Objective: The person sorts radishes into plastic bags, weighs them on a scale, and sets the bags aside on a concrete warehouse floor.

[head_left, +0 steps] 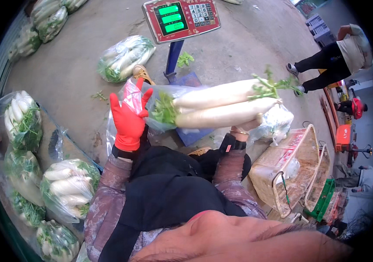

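My left hand (128, 120) wears a red glove. Its fingers are spread, with the clear plastic bag (155, 126) draped across the palm and fingers. The bag surrounds the leafy left ends of two long white daikon radishes (221, 115), lying nearly level in front of me. My right hand (249, 125) is closed under the right end of the nearer radish; its fingers are partly hidden. Green leaves (276, 87) stick out at the right end, outside the bag. Crumpled clear plastic (278, 122) hangs beside my right hand.
Beyond the radishes stands a scale with a red display (182, 19) and blue platform (195, 136). Bagged radishes (125, 56) lie ahead, with several more bags (70, 187) at left. A plastic crate (267, 168) sits at right. A person (348, 50) stands farther right.
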`<action>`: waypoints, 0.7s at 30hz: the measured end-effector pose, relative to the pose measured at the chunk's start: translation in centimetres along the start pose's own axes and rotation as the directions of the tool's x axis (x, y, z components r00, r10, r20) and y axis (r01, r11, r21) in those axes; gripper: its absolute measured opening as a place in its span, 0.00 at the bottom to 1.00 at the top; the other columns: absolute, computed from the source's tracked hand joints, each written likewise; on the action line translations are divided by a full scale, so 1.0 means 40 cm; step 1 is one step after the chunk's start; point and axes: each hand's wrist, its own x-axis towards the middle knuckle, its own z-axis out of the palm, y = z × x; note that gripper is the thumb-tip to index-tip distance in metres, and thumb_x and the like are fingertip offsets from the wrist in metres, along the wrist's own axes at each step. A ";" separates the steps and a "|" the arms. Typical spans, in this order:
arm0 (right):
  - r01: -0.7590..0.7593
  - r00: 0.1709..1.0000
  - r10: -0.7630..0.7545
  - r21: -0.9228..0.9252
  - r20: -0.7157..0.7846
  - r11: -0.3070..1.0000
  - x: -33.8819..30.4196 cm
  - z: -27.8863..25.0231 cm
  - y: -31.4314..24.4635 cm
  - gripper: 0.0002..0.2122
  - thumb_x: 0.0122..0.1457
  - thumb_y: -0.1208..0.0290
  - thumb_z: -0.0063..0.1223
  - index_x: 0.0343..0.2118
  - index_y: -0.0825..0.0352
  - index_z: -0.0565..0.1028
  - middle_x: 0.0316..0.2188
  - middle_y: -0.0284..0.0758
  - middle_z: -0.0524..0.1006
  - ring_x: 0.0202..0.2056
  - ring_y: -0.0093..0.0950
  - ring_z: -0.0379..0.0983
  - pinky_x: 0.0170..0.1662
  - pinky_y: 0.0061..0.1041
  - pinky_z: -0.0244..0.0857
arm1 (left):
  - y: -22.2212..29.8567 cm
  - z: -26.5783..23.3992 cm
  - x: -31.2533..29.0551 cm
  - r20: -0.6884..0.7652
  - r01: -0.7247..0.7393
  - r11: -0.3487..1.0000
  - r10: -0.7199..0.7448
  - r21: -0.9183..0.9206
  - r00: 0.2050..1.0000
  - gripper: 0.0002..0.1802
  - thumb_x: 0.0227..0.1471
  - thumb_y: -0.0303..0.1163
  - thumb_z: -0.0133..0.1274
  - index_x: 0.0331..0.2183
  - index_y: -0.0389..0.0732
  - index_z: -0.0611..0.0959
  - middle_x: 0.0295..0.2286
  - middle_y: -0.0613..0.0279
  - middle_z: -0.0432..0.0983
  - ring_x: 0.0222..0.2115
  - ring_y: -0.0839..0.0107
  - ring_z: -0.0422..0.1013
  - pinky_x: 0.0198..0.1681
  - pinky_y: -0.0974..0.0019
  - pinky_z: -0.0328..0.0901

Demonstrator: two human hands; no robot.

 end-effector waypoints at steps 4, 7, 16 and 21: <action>-0.004 0.995 0.037 -0.328 0.095 0.945 -0.005 -0.041 0.017 0.35 0.36 0.56 0.61 0.48 0.71 0.64 0.39 0.36 0.68 0.40 0.30 0.68 0.44 0.28 0.64 | -0.058 -0.022 -0.029 -0.027 0.075 0.947 -0.070 0.312 0.997 0.42 0.53 0.57 0.40 0.61 0.49 0.45 0.60 0.58 0.42 0.48 0.48 0.63 0.18 0.72 0.66; 0.058 0.985 0.029 -0.492 0.168 0.868 0.001 -0.019 0.035 0.38 0.32 0.52 0.66 0.44 0.72 0.65 0.35 0.33 0.69 0.37 0.26 0.68 0.41 0.25 0.63 | -0.112 -0.022 -0.029 -0.012 0.123 0.951 -0.124 0.285 0.992 0.42 0.53 0.58 0.41 0.61 0.50 0.47 0.61 0.57 0.41 0.47 0.48 0.65 0.18 0.73 0.65; 0.082 0.951 0.154 -0.702 0.267 0.708 0.056 -0.068 0.181 0.30 0.33 0.54 0.66 0.37 0.72 0.72 0.30 0.35 0.74 0.32 0.26 0.70 0.38 0.27 0.65 | -0.104 0.010 0.027 -0.048 0.098 0.954 -0.088 0.282 0.995 0.40 0.52 0.58 0.41 0.60 0.55 0.48 0.61 0.57 0.41 0.45 0.51 0.67 0.19 0.72 0.63; 0.463 0.751 0.344 -0.821 0.564 0.334 0.121 0.037 0.068 0.17 0.29 0.60 0.64 0.23 0.65 0.78 0.32 0.43 0.75 0.39 0.39 0.70 0.40 0.34 0.63 | -0.072 -0.047 0.067 0.087 0.138 0.983 -0.150 0.123 0.985 0.40 0.55 0.53 0.40 0.61 0.52 0.43 0.62 0.62 0.33 0.52 0.46 0.60 0.24 0.66 0.62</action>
